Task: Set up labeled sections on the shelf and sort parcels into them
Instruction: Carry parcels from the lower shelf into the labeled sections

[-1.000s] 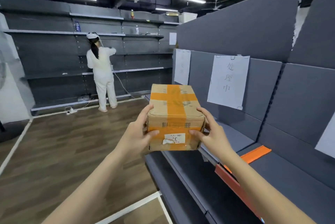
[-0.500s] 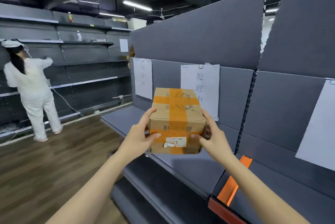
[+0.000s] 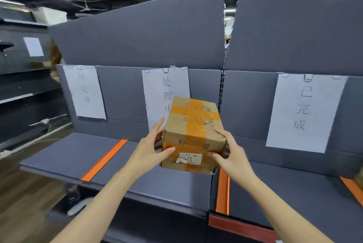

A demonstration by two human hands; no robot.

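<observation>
A cardboard parcel (image 3: pixel 193 130) crossed with orange tape, with a small white label on its near face, is held in the air above the grey shelf (image 3: pixel 64 154). My left hand (image 3: pixel 151 148) grips its left side and my right hand (image 3: pixel 230 151) grips its right side. Three white paper labels hang on the shelf's back panel: a left label (image 3: pixel 84 93), a middle label (image 3: pixel 163 89) partly hidden behind the parcel, and a right label (image 3: pixel 304 111). Orange tape strips (image 3: pixel 104 161) mark off sections on the shelf.
A second orange strip (image 3: pixel 223 193) runs along the joint between the two shelf units, and a third (image 3: pixel 351 187) lies at the far right. Wood floor and more grey shelving (image 3: pixel 21 77) are to the left. A lower shelf sits below.
My view has turned right to face the shelf head-on, so the person in white has left the view. The parcel, held in both hands, now sits in front of the middle label.
</observation>
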